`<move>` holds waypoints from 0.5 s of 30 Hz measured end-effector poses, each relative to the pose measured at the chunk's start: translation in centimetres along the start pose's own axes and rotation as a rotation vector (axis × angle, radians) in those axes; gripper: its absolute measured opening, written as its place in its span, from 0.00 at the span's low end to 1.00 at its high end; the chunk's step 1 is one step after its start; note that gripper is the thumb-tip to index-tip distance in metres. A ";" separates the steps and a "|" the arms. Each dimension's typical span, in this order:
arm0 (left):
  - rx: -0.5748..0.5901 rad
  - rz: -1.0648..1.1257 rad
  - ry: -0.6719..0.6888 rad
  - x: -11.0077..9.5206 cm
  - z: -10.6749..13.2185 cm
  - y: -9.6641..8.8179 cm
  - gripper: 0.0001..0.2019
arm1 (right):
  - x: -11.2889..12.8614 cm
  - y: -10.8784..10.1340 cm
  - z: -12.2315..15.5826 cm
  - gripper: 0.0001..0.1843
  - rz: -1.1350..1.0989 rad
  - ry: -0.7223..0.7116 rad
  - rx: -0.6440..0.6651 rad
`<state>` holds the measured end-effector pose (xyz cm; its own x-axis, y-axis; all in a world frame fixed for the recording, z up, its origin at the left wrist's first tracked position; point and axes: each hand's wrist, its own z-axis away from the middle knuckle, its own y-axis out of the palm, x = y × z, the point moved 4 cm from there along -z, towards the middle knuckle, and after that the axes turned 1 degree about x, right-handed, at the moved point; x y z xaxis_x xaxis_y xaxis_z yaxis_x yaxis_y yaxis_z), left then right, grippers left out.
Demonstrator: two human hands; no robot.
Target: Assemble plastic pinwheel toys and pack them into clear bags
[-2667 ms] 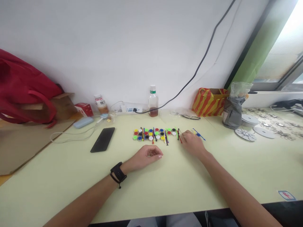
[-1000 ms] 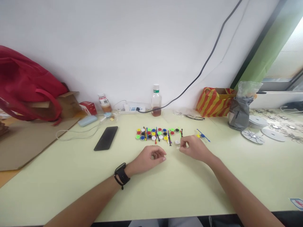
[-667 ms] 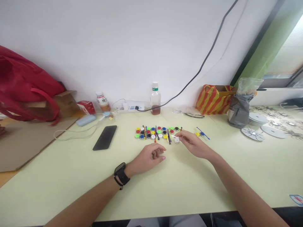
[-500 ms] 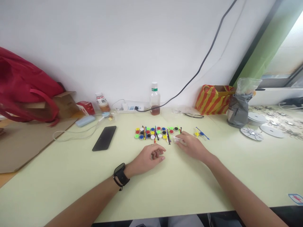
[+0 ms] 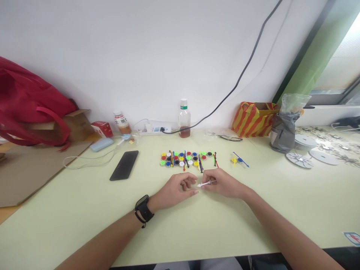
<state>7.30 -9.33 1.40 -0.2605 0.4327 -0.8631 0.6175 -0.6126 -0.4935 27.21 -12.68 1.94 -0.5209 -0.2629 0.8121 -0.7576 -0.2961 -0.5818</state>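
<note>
My right hand (image 5: 223, 185) rests on the pale green table (image 5: 84, 210), its fingers pinched on a small white stick (image 5: 204, 183) that points left. Close beside it lies my left hand (image 5: 176, 189), loosely curled with the fingers bent inward, and a black watch (image 5: 142, 210) sits on its wrist. The white stick's tip nearly touches my left fingertips. Just beyond both hands lie rows of small coloured caps and coloured sticks (image 5: 188, 158). A blue stick with a yellow and a blue cap (image 5: 238, 160) lies to their right.
A black phone (image 5: 124, 170) lies at the left. A bottle (image 5: 182, 119), a power strip (image 5: 153, 129), a smaller bottle (image 5: 120, 122) and a striped bag (image 5: 253, 118) line the wall. A red bag (image 5: 28, 105) is far left; white discs (image 5: 299, 159) are far right.
My right hand went from the right end of the caps row, picked up a white stick, and drew back toward my left hand. The left hand barely moved.
</note>
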 end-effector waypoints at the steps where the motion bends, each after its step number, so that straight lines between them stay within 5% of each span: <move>1: 0.017 0.008 0.011 -0.3 0.0 0.0 0.16 | 0.3 0.5 -0.1 0.08 -0.063 -0.016 0.005; 6: 0.063 0.168 0.026 -1.0 -0.2 0.1 0.15 | 1.5 1.8 -0.3 0.09 -0.261 -0.050 -0.045; 15: 0.064 0.525 -0.117 0.9 -0.4 0.4 0.14 | 1.8 2.1 -0.4 0.10 -0.316 -0.072 -0.030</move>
<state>7.60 -8.91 0.48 -0.0121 -0.0166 -0.9998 0.6416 -0.7670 0.0050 24.53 -13.44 2.13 -0.2295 -0.2271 0.9464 -0.8890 -0.3468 -0.2988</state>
